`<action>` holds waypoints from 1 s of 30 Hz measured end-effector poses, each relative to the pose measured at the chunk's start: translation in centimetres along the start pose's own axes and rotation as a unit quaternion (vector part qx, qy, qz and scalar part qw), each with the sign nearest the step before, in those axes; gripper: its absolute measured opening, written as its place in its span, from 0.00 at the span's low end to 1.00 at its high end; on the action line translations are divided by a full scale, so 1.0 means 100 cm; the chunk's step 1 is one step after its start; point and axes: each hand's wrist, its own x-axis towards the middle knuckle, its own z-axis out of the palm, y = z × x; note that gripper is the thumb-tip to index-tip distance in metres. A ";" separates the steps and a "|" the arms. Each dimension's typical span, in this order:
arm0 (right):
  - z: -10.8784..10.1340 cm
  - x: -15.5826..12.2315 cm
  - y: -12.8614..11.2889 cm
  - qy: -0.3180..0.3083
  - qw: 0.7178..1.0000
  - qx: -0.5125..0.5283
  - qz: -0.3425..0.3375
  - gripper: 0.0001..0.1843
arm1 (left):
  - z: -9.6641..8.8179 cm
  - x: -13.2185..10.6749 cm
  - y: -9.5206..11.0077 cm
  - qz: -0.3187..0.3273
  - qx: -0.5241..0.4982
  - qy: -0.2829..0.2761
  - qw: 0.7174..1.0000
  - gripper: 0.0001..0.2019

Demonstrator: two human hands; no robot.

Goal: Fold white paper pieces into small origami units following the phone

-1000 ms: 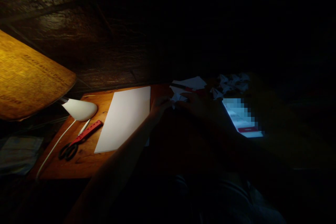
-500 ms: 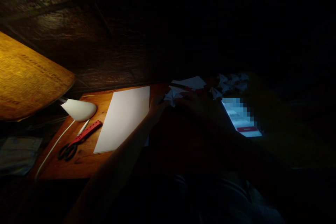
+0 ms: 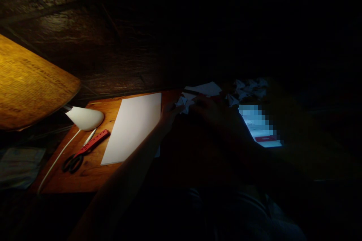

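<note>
Between my two hands is a white folded paper piece (image 3: 184, 103) with pointed flaps, above the wooden table. My left hand (image 3: 169, 113) grips it from the left, its fingers closed at the paper's edge. From the other side my right hand (image 3: 208, 110) is closed on the same piece; deep shadow hides most of its fingers. Just behind lie white paper (image 3: 210, 88) and a dark, slim object across it. Several similar folded papers (image 3: 250, 88) sit farther right.
A stack of white sheets (image 3: 135, 128) lies left of my hands. Scissors (image 3: 75, 162) with a red perforated strip (image 3: 94, 142) rest near the white lamp base (image 3: 87, 118). The lampshade (image 3: 34, 83) overhangs the left side. A lit phone screen (image 3: 260, 128) is at right.
The folded paper has tilted and shifted slightly left between my hands, its flaps now turned differently. My right hand has moved a little with it. The other things stay put.
</note>
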 end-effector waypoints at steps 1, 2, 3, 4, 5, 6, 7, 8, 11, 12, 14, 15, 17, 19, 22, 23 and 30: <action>0.001 0.001 0.003 0.001 1.000 0.007 0.001 0.03 | 0.000 0.000 0.000 0.002 -0.001 -0.005 1.000 0.16; 0.001 0.002 0.005 0.000 1.000 0.009 0.001 0.04 | 0.000 -0.001 0.000 0.003 0.003 -0.009 1.000 0.16; 0.002 0.003 0.008 -0.001 1.000 0.009 0.002 0.04 | 0.000 -0.001 0.000 0.004 0.010 -0.010 1.000 0.15; 0.002 0.004 0.010 -0.004 1.000 0.010 0.005 0.04 | -0.001 -0.002 0.000 0.002 0.019 -0.009 1.000 0.14; 0.003 0.005 0.013 -0.009 1.000 0.011 0.010 0.04 | -0.001 -0.002 -0.001 -0.003 0.030 -0.008 1.000 0.14; 0.003 0.006 0.014 -0.013 1.000 0.014 0.019 0.04 | -0.002 -0.002 -0.002 -0.011 0.042 -0.007 0.999 0.14; 0.003 0.006 0.015 -0.014 0.999 0.015 0.028 0.04 | -0.003 -0.002 -0.003 -0.021 0.054 -0.011 0.998 0.14; 0.003 0.006 0.016 -0.012 0.999 0.013 0.035 0.04 | -0.003 -0.002 -0.003 -0.029 0.068 -0.016 0.997 0.15; 0.001 0.006 0.014 0.004 0.999 -0.019 0.032 0.04 | -0.004 -0.001 -0.006 -0.032 0.109 -0.022 0.993 0.16; 0.000 0.005 0.013 0.007 0.999 -0.031 0.028 0.05 | -0.004 -0.001 -0.006 -0.027 0.120 -0.019 0.992 0.16; -0.002 0.004 0.010 0.004 0.999 -0.044 0.021 0.06 | -0.004 -0.001 -0.006 -0.019 0.127 -0.008 0.992 0.15; -0.002 0.003 0.010 -0.002 0.999 -0.043 0.020 0.06 | -0.004 -0.001 -0.006 -0.017 0.124 -0.005 0.992 0.15; -0.001 0.003 0.011 -0.018 0.999 -0.026 0.015 0.06 | -0.003 -0.002 -0.005 -0.015 0.110 0.003 0.994 0.14; 0.001 0.005 0.015 -0.023 1.000 -0.008 0.001 0.06 | -0.002 -0.002 -0.004 -0.011 0.097 0.017 0.995 0.14; 0.006 0.007 0.024 -0.003 0.999 0.007 -0.035 0.09 | -0.002 -0.001 -0.002 -0.003 0.071 0.033 0.997 0.13; 0.007 0.008 0.026 0.005 0.999 0.010 -0.045 0.11 | -0.002 -0.001 -0.002 -0.004 0.061 0.032 0.998 0.12; 0.006 0.006 0.026 0.006 0.997 0.007 -0.079 0.13 | 0.001 -0.002 0.001 -0.011 0.044 0.016 0.999 0.11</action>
